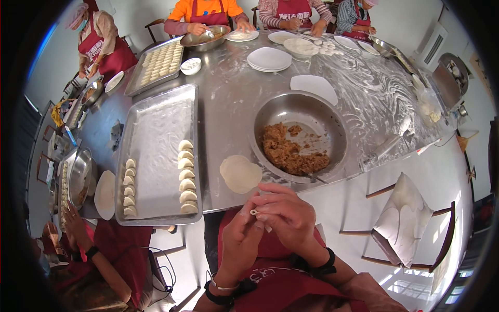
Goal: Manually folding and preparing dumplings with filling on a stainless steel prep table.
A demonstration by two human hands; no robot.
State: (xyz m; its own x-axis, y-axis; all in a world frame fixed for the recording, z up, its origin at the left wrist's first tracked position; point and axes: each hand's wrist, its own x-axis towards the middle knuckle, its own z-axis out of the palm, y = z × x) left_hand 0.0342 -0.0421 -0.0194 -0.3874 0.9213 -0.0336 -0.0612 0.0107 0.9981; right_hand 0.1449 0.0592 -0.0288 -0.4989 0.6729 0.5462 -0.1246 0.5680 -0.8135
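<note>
Both my hands meet in front of my apron, just off the table's near edge. My left hand (242, 243) and my right hand (289, 222) are closed, their fingertips pinching a small dumpling (254, 212) mostly hidden between them. Only a pale bit of its dough shows. Right beyond my fingers lies a small stack of round dough wrappers (240, 174). A big steel bowl (325, 112) stands behind to the right, with brown minced filling (289, 154) in it and a utensil handle at its near rim. Left of the wrappers, a floured metal tray (158, 130) carries two rows of dumplings (186, 174).
White plates (269, 59) sit beyond the bowl. Farther back are a full dumpling tray (158, 65), a white bowl (191, 66) and another steel bowl (205, 41). Several co-workers stand around the steel table; one's hand (77, 226) is at lower left. A cushioned chair (403, 218) stands right.
</note>
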